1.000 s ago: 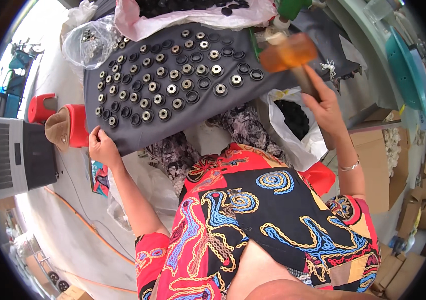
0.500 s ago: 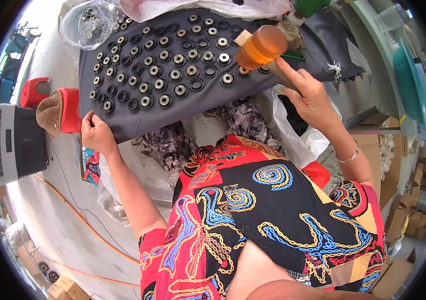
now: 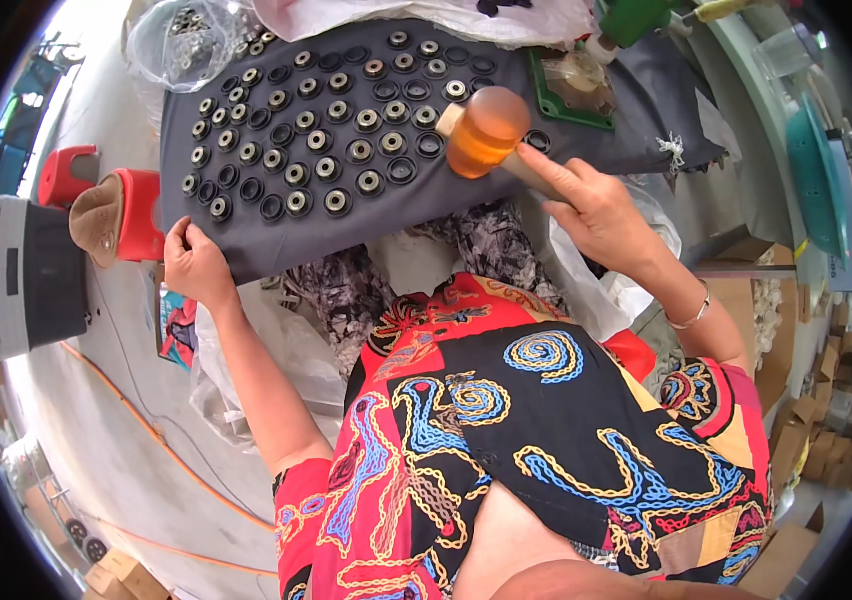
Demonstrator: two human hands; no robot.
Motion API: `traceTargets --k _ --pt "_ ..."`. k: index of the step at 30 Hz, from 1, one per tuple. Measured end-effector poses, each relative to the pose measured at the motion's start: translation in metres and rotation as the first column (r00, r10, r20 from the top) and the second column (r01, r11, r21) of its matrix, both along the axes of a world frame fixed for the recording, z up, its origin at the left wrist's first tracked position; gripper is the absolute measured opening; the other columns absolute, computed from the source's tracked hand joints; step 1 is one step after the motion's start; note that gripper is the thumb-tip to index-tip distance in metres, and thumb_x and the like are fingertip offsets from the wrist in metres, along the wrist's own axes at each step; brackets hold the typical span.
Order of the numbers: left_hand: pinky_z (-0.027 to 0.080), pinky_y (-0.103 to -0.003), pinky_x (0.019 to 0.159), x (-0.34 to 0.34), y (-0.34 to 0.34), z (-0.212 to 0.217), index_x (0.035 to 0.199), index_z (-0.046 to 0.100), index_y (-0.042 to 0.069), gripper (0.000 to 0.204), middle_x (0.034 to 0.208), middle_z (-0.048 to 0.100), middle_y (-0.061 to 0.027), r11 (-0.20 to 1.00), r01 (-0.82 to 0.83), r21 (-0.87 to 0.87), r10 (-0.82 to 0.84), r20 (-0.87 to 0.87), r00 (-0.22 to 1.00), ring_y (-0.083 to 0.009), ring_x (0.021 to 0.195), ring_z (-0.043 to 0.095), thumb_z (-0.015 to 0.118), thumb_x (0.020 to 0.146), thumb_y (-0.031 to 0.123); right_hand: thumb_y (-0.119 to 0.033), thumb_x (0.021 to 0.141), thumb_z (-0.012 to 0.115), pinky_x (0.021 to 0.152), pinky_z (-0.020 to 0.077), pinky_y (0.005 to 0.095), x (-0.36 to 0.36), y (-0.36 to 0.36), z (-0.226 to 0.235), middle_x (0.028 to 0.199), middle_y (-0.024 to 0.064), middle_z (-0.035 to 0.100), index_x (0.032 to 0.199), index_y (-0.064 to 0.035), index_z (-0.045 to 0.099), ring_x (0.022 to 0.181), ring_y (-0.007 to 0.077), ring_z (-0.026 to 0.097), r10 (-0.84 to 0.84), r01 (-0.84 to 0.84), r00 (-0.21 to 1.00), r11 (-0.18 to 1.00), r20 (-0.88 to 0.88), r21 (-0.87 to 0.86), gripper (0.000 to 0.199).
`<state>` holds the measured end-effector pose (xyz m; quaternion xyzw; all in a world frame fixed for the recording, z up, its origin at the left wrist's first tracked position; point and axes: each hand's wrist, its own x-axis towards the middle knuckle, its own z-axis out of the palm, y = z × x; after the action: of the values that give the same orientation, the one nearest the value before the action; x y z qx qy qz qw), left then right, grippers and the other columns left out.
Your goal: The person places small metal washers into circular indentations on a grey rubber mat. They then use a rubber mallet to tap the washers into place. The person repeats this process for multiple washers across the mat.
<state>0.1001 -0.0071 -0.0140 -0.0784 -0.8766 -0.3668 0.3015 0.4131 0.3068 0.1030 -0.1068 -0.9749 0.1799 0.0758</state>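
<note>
From the head camera I see my right hand (image 3: 601, 215) wrapped around the wooden handle of a mallet (image 3: 486, 132), fingers (image 3: 556, 170) curled tight on the shaft with the forefinger laid along it. The mallet head is a translucent amber cylinder, smooth and glossy, capped with a pale end, and it hangs low over the right part of a dark grey cloth (image 3: 276, 245) spread across the worktop. My left hand (image 3: 196, 262) pinches the near left edge of that cloth, thumb on top and fingers pressed together beneath the hem.

Rows of round metal rings (image 3: 326, 130) cover the cloth, some dull black, others with a bright brassy centre, laid in slanting lines from near left to far right; one black ring (image 3: 538, 141) lies just right of the mallet head. A clear plastic bag (image 3: 181, 35) of more small parts sits at the far left corner. A green frame (image 3: 571, 95) rests far right of the mallet. To the left, a red stool (image 3: 136, 215) carries a brown padded cap (image 3: 98, 218).
</note>
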Motion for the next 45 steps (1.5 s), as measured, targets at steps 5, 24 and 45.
traceTargets --k 5,24,45 --pt "0.051 -0.029 0.067 0.003 0.005 0.005 0.089 0.070 0.003 0.013 0.084 0.071 -0.0087 0.997 0.024 0.067 -0.025 0.016 1.000 -0.0182 0.071 0.066 0.060 0.082 0.008 -0.003 0.077 0.064 0.062 0.0481 0.0426 -0.001 -0.002 0.001 0.078 0.0149 0.052 0.140 -0.0232 0.041 0.065 0.0336 0.056 -0.001 0.000 0.999 1.000 -0.035 -0.017 0.070" --pt "0.050 -0.029 0.066 0.005 0.005 0.007 0.089 0.070 0.003 0.014 0.082 0.070 -0.0082 0.997 0.026 0.067 -0.027 0.010 1.000 -0.0185 0.069 0.065 0.059 0.081 0.007 -0.006 0.080 0.062 0.071 0.0482 0.0434 -0.039 0.028 -0.013 0.080 0.0181 0.056 0.141 -0.0223 0.040 0.073 0.0362 0.059 -0.068 0.068 0.998 0.998 -0.018 0.000 0.067" --pt "0.050 -0.029 0.065 0.005 0.005 0.009 0.087 0.070 0.002 0.013 0.082 0.070 -0.0082 0.997 0.005 0.078 -0.007 0.025 1.000 -0.0172 0.068 0.064 0.059 0.081 0.005 -0.007 0.080 0.061 0.073 0.0493 0.0426 -0.073 0.030 -0.009 0.084 0.0209 0.059 0.139 -0.0202 0.042 0.076 0.0371 0.060 0.024 -0.032 0.990 0.998 -0.136 -0.055 0.064"
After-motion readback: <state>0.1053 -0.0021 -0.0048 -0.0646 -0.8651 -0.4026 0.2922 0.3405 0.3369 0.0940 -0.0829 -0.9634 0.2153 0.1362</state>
